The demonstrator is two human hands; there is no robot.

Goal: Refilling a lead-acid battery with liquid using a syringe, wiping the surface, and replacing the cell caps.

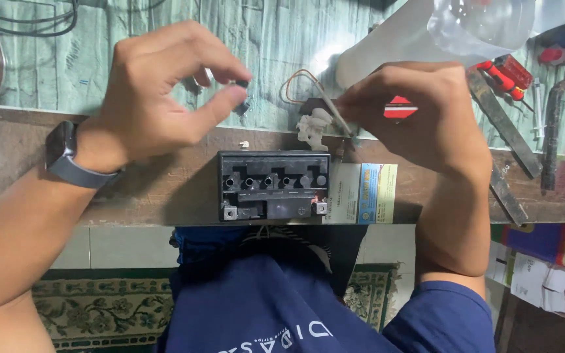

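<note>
A black battery (273,186) with a row of round filler holes on top stands at the near edge of the workbench (152,176). My left hand (165,88) hovers above and to its left, pinching a small dark cap (242,84) between thumb and forefinger. A watch (67,157) is on that wrist. My right hand (420,114) is beyond the battery on the right, holding a thin metal rod-like tool (335,111); its tip points down toward a white crumpled piece (314,127) just behind the battery.
A printed box or label (361,193) lies against the battery's right side. Red-handled screwdrivers (505,75), a flat metal bar (501,121) and a pipe (552,131) lie at the right. A clear plastic bag (479,23) sits at the back. A wire loop (295,82) lies behind the battery.
</note>
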